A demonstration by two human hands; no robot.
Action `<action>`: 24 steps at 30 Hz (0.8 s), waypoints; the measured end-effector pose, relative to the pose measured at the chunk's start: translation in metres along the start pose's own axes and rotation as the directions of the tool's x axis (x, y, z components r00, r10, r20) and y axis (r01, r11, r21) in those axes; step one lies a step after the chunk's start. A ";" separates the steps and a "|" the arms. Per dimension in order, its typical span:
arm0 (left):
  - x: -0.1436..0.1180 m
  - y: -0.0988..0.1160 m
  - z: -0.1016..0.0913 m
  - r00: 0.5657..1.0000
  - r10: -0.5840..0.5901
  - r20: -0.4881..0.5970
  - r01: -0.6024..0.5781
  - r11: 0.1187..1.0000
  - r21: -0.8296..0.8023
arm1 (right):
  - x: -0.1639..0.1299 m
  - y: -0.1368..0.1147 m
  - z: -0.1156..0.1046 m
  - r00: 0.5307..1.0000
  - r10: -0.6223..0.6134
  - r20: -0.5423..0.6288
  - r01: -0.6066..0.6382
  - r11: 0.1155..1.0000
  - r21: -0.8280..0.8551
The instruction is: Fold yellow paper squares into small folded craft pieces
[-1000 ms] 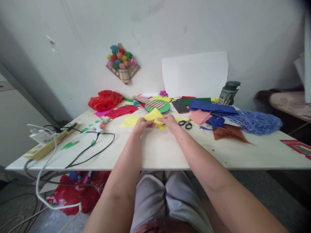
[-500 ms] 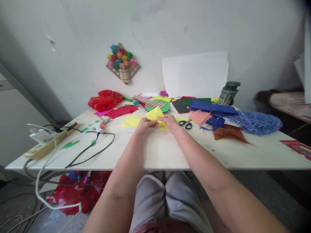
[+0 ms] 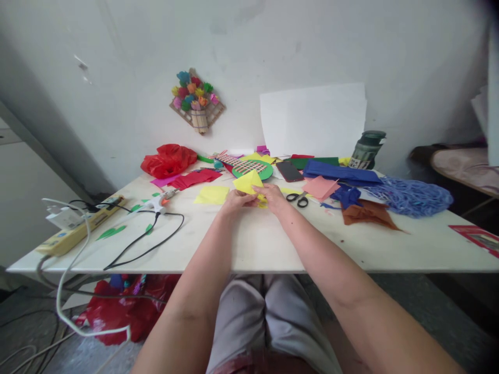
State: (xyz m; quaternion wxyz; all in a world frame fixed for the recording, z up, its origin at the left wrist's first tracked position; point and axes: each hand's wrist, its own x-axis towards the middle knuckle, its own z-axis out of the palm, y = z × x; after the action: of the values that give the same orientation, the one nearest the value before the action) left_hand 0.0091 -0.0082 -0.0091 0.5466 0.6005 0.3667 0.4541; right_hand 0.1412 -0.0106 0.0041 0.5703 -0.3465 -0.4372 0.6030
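Both hands meet over the middle of the table, closed on a small piece of yellow paper (image 3: 247,182). My left hand (image 3: 238,199) pinches its lower left edge, and my right hand (image 3: 270,195) grips its lower right side. The fingertips partly hide the paper's lower part. A flat yellow sheet (image 3: 211,195) lies just left of my left hand. Black-handled scissors (image 3: 298,199) rest to the right of my right hand. Behind the hands is a green round piece with a woven stick lattice (image 3: 253,167).
Left on the table are a glue gun (image 3: 159,202) with a looping black cord and a power strip (image 3: 78,231). A phone (image 3: 289,171), pink paper (image 3: 321,188), blue folded paper (image 3: 341,174), brown paper (image 3: 368,214), blue stringy material (image 3: 413,196) and a dark bottle (image 3: 366,149) occupy the right.
My left hand has shifted slightly right, closer to my right hand, uncovering more of the flat yellow sheet. The held yellow paper stays nearly in place.
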 end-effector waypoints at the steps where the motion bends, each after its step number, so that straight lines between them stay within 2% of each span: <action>1: 0.000 0.000 0.001 1.000 -0.002 0.004 0.002 1.000 0.005 | 0.000 0.000 0.000 1.000 0.003 -0.005 -0.003 1.000 -0.003; 5: -0.002 0.003 0.005 0.999 -0.003 0.033 0.003 1.000 -0.003 | 0.001 0.000 -0.001 0.999 0.024 0.034 -0.024 1.000 -0.005; 9: -0.003 0.006 0.000 0.995 -0.083 0.060 0.081 0.996 0.040 | 0.002 -0.001 -0.005 0.998 0.041 0.051 -0.041 0.999 0.013; 12: -0.001 0.008 -0.007 0.994 -0.097 -0.056 0.094 0.995 -0.044 | 0.005 -0.002 -0.010 0.998 0.043 0.039 -0.041 0.998 -0.050; 14: -0.001 0.010 -0.011 0.988 -0.054 -0.146 0.043 0.996 -0.078 | 0.007 -0.002 -0.012 0.997 0.064 0.050 -0.057 0.991 -0.118; 17: -0.002 0.011 -0.015 0.980 0.034 -0.195 -0.048 0.997 -0.066 | 0.008 -0.001 -0.014 0.993 0.099 0.071 -0.083 0.976 -0.201; 24: -0.003 0.005 -0.019 0.994 0.057 -0.098 -0.058 0.998 -0.010 | 0.004 0.000 -0.014 0.978 0.117 0.171 -0.054 0.940 -0.337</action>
State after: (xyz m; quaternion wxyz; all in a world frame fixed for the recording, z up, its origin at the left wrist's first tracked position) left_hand -0.0101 -0.0050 -0.0048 0.5185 0.5842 0.3729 0.5008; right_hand 0.1540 -0.0043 -0.0009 0.4333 -0.3971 -0.5686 0.5755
